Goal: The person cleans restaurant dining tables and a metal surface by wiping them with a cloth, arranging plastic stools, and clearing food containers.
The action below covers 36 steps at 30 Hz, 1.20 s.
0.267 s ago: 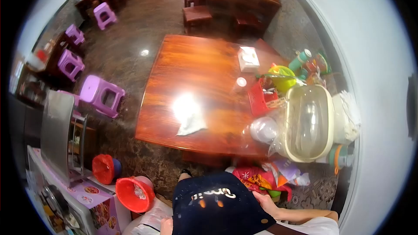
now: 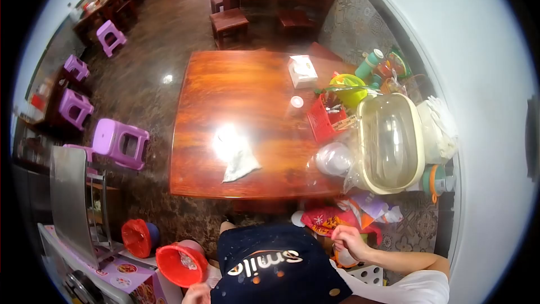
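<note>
My right hand (image 2: 350, 243) is raised at the right side of my dark apron (image 2: 270, 270), its fingers curled in with nothing visible in them. It hangs in front of the bright packages (image 2: 326, 220) below the table edge. At the bottom of the view, left of the apron, my left hand (image 2: 197, 294) is partly cut off by the frame; its fingers hardly show. Closest to it is a red-lined bin (image 2: 181, 264). A white cloth (image 2: 242, 165) lies crumpled on the wooden table (image 2: 219, 95) in front of me.
On the table's right stand a tissue box (image 2: 302, 72), a red basket (image 2: 324, 121), plastic-wrapped bowls (image 2: 334, 159) and a large cream tub (image 2: 419, 152). Purple stools (image 2: 121, 142) line the left. A metal-topped cart (image 2: 73, 202) stands lower left.
My right hand has lifted away from the apron's edge. My left hand has shifted left, off the apron. The view has turned, so the table appears further left.
</note>
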Available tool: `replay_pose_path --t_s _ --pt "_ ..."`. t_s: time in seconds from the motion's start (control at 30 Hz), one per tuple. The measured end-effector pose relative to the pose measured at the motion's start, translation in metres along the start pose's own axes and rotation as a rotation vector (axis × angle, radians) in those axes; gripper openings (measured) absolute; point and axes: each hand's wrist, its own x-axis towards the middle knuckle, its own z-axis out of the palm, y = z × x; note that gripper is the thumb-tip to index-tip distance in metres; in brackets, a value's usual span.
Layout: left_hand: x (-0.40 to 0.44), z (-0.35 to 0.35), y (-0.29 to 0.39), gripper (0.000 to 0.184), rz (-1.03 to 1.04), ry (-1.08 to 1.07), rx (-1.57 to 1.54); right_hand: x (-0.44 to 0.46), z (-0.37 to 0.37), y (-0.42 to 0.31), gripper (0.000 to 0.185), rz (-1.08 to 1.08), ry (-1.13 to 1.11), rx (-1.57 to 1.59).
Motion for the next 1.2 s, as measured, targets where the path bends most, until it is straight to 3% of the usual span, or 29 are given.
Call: replay_pose_path --t_s 0.03,0.1,0.17,0.2,0.33,0.53,0.7,0.93,1.2 --pt "0.008 -0.007 0.007 0.032 0.003 0.004 0.001 0.004 0.005 0.017 0.013 -0.007 0.145 -0.209" --pt "0.025 -0.021 0.019 0.032 0.023 0.017 0.001 -0.004 0.019 0.048 0.015 0.538 0.218 -0.227" --pt "0.040 -0.039 0.034 0.032 0.036 0.018 0.006 -0.007 0.033 0.105 0.019 0.576 0.175 -0.066" --pt "0.044 -0.050 0.043 0.032 0.045 0.018 0.012 -0.018 0.068 0.075 0.020 0.546 0.195 -0.008" --pt "0.055 -0.099 0.076 0.031 0.082 -0.018 0.027 0.000 0.035 0.166 0.026 0.376 0.132 -0.063" --pt "0.052 -0.156 0.118 0.031 0.095 -0.089 0.077 0.060 0.141 0.017 0.022 0.269 0.089 -0.334" --pt "0.048 -0.182 0.134 0.031 0.086 -0.132 0.126 0.077 0.195 -0.033 0.020 0.194 0.052 -0.468" --pt "0.047 -0.192 0.141 0.030 0.054 -0.234 0.254 0.063 0.197 -0.028 0.017 0.194 0.040 -0.487" --pt "0.030 -0.182 0.137 0.030 0.013 -0.302 0.494 0.013 0.162 0.021 0.016 0.298 -0.029 -0.298"
